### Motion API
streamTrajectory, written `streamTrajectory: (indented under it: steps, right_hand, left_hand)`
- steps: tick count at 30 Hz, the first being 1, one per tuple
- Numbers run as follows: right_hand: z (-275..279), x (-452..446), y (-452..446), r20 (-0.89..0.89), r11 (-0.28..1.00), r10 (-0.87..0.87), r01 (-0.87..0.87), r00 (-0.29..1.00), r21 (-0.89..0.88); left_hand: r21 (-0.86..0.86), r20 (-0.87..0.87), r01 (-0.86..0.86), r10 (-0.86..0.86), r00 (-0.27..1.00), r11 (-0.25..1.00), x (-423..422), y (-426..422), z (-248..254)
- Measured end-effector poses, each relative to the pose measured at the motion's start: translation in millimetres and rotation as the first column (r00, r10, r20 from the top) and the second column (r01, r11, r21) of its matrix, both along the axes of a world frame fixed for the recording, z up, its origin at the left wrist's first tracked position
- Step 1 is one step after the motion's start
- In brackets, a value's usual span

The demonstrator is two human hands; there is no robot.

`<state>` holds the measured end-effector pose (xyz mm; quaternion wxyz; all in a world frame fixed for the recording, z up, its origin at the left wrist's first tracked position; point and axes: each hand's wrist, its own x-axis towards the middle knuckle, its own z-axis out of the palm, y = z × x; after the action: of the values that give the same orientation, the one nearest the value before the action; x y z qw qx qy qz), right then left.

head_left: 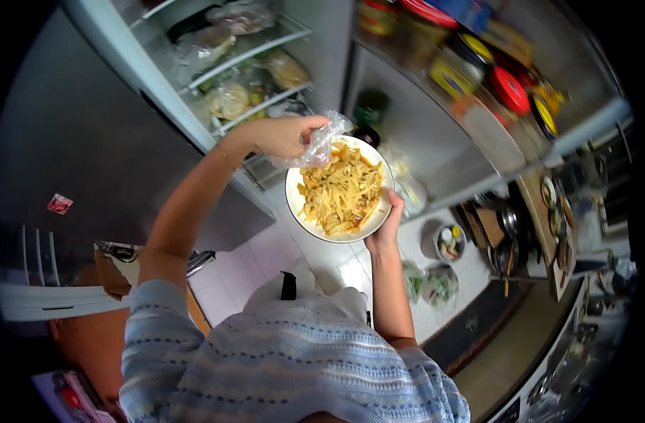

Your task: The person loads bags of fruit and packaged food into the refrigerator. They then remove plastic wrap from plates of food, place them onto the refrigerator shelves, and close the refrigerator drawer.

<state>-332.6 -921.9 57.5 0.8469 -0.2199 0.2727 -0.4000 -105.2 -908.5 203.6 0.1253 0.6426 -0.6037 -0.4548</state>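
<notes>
A white plate [294, 201] with a dark rim is held out in front of my body. It carries a heap of yellowish shredded food [345, 187] in brown sauce. My right hand [388, 224] grips the plate's right edge, thumb on top and fingers hidden beneath. Over the plate's upper left edge, my left hand [290, 137] is closed on crumpled clear plastic wrap [328, 134]. The wrap bunches around the fingers and hangs at the rim. Whether it still touches the food is hard to see.
An open fridge stands ahead, its shelves [248, 60] holding bagged food. Its door shelf [470, 120] on the right bears several jars. On the floor are a bucket [443, 240] and plastic bags of greens [439, 285]. A counter [541, 211] with pans stands at right.
</notes>
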Motion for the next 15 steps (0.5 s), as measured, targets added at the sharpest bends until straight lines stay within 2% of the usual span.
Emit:
streamTrajectory:
  steps: [2, 4, 6, 8, 10, 12, 14, 15]
  right_hand:
    - [4, 30, -11, 0.046, 0.998, 0.070, -0.069, 0.997, -0.013]
    - [17, 59, -18, -0.029, 0.997, 0.060, -0.061, 0.998, -0.044]
    - [21, 86, -35, -0.024, 0.995, 0.095, -0.095, 0.995, -0.010]
    - [24, 112, -61, 0.000, 0.985, 0.160, -0.160, 0.987, -0.073]
    - [41, 139, -80, -0.074, 0.979, 0.150, -0.158, 0.986, -0.128]
    - [31, 167, -112, -0.064, 0.971, 0.203, -0.210, 0.977, -0.118]
    - [35, 196, -137, -0.060, 0.957, 0.217, -0.225, 0.974, -0.184]
    - [34, 208, -151, -0.069, 0.952, 0.231, -0.240, 0.971, -0.190]
  left_hand:
    - [-0.078, -0.095, -0.039, 0.032, 0.995, 0.996, 34, 0, -18]
    - [-0.124, -0.143, -0.117, 0.099, 0.985, 0.985, 63, 3, -32]
    - [-0.165, -0.309, -0.246, 0.186, 0.933, 0.955, 87, 1, -44]
    - [-0.216, -0.314, -0.294, 0.218, 0.924, 0.931, 105, -5, -43]
    - [-0.287, -0.231, -0.379, 0.320, 0.919, 0.880, 121, -12, -39]
    - [-0.303, -0.211, -0.418, 0.368, 0.906, 0.856, 144, -29, -43]
    - [-0.256, -0.041, -0.478, 0.484, 0.874, 0.840, 165, -47, -32]
    - [-0.285, -0.127, -0.469, 0.452, 0.883, 0.836, 174, -57, -34]
